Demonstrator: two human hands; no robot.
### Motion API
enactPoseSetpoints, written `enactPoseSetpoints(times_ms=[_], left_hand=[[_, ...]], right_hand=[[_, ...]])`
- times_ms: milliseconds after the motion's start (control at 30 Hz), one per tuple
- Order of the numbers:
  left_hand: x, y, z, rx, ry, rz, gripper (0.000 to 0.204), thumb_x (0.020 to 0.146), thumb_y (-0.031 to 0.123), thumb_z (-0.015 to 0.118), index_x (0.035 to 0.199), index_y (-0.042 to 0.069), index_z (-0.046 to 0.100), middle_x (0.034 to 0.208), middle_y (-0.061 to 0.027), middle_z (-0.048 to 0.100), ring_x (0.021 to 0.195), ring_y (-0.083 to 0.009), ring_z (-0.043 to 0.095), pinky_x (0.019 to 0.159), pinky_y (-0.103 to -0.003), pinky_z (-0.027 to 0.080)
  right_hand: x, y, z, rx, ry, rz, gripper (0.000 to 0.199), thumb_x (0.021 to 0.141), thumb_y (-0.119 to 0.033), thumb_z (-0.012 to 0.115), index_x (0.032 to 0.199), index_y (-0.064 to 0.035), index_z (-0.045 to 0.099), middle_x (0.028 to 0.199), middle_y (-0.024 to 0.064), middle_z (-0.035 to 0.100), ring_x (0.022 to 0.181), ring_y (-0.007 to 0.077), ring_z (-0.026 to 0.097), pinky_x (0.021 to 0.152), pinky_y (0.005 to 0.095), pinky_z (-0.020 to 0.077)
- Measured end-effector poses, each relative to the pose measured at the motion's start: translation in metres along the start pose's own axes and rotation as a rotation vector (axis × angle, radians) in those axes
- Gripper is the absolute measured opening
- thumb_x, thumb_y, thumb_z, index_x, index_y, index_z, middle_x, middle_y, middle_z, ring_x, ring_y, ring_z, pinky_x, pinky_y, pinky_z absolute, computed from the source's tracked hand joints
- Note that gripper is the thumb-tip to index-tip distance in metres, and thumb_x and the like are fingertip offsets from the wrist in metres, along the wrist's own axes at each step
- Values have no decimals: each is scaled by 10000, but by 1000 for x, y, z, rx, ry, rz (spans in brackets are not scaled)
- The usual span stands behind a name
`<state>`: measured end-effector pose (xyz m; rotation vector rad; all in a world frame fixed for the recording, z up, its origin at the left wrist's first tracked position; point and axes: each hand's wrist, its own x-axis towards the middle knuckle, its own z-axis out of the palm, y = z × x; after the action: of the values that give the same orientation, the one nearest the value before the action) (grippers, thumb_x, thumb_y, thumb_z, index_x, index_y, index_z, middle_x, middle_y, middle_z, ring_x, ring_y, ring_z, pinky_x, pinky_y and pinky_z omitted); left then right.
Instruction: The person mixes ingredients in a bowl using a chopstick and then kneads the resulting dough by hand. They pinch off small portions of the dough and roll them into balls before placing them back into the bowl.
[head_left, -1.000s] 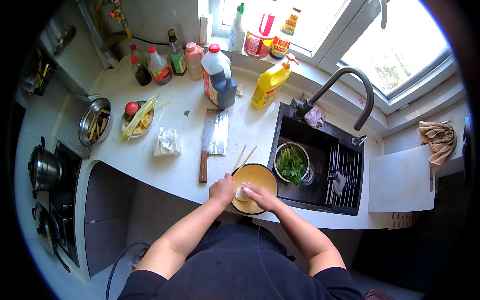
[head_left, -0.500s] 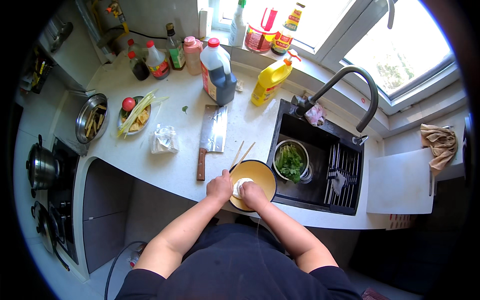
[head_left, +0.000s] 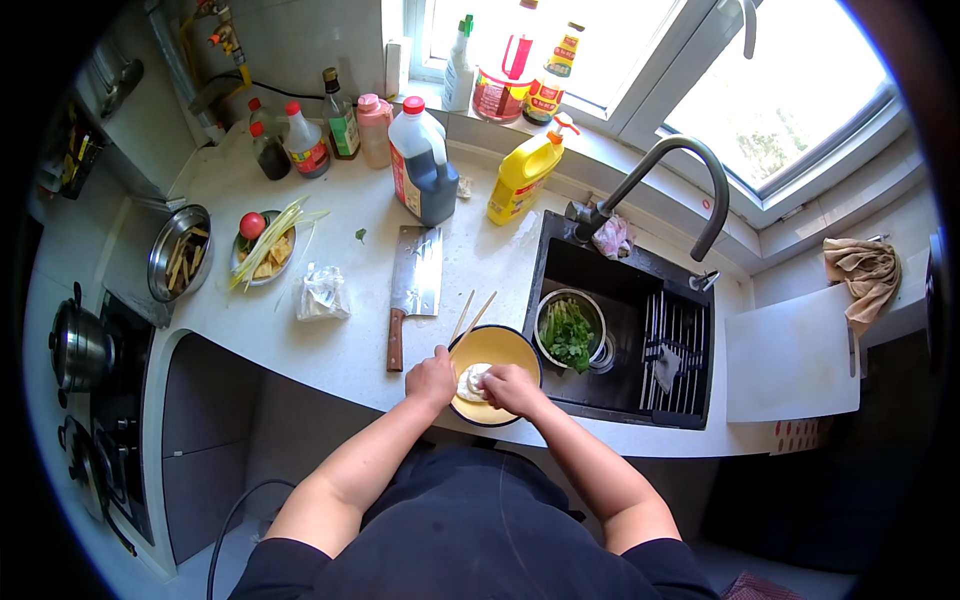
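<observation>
A yellow bowl (head_left: pixel 513 350) with a dark rim sits at the counter's front edge, left of the sink. Inside it lies a soft white lump of dough (head_left: pixel 470 383). My left hand (head_left: pixel 431 379) is closed over the bowl's left rim, its fingertips partly hidden. With fingers pressed together, my right hand (head_left: pixel 511 390) pinches the dough at its right side. A pair of chopsticks (head_left: pixel 477 318) leans out over the far rim, just beyond my left hand; their lower ends are hidden.
A cleaver (head_left: pixel 416 285) lies left of the bowl, beside a crumpled plastic bag (head_left: pixel 322 293). Right is the black sink (head_left: pixel 625 270) holding a pot of greens (head_left: pixel 568 332). Behind stand a large jug (head_left: pixel 421 165) and a yellow bottle (head_left: pixel 524 178). A plate of vegetables (head_left: pixel 265 250) sits farther left.
My right hand has lifted and shifted slightly on the dough, so more of the lump shows. My left hand stays at the rim. The whole view has shifted a little.
</observation>
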<state>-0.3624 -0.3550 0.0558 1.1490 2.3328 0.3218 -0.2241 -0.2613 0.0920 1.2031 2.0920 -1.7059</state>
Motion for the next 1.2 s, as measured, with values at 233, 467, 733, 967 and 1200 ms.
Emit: enactPoseSetpoints(times_ms=[233,467,733,967,1200], left_hand=[[1,3,-6,9,-45,-12,243,873,256,459,957,28,451,761,-228,636,741,-402,630,653,-492,495],[-2,3,-8,10,-56,-57,239,880,253,461,967,31,452,795,-225,640,772,-392,632,678,-490,494],[-4,8,-12,13,-56,-64,221,882,236,442,965,32,459,805,-223,642,781,-391,633,689,-489,494],[-4,6,-7,21,-41,-72,215,873,224,439,965,31,465,805,-227,642,776,-387,636,682,-478,501],[-7,7,-10,28,-49,-51,216,869,224,445,966,32,463,793,-223,641,769,-384,637,680,-475,503]], right_hand=[[52,17,56,-479,235,-169,205,803,-178,509,834,-17,631,813,204,635,789,348,612,722,422,475],[8,-2,-14,609,28,-32,277,897,-128,436,1151,-43,506,992,94,629,826,202,633,710,319,514],[28,18,18,-369,334,4,443,761,-277,644,1073,29,574,1069,261,573,1026,360,544,904,411,420],[5,28,56,-507,574,-422,266,682,-153,693,870,-8,573,902,205,553,857,363,525,767,435,434],[-18,21,51,-363,372,-484,213,680,-22,612,863,-65,513,884,142,545,857,349,522,742,416,435]])
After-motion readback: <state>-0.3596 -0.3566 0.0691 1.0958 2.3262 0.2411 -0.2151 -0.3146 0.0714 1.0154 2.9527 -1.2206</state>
